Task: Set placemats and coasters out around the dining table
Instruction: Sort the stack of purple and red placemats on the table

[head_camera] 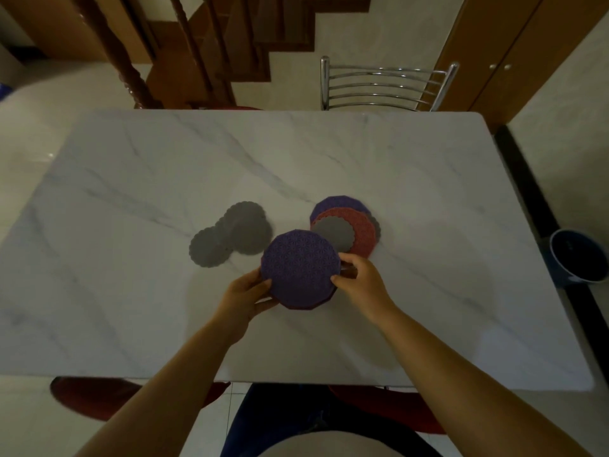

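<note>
Both hands hold a round purple patterned placemat (pixel 299 268) just above the white marble table (pixel 131 291); a darker mat edge shows beneath it. My left hand (pixel 245 295) grips its left rim and my right hand (pixel 361 280) grips its right rim. Behind it to the right lies a pile: a purple placemat (pixel 336 205), a red placemat (pixel 361 232) over it, and a grey scalloped coaster (pixel 331 234) on top. Left of centre, several grey scalloped coasters (pixel 230 234) lie overlapping on the table.
A chrome slat-back chair (pixel 382 85) stands at the table's far side. Red chair seats (pixel 92 395) show under the near edge. A dark blue bucket (pixel 578 255) sits on the floor at the right. A wooden staircase (pixel 197 51) rises behind.
</note>
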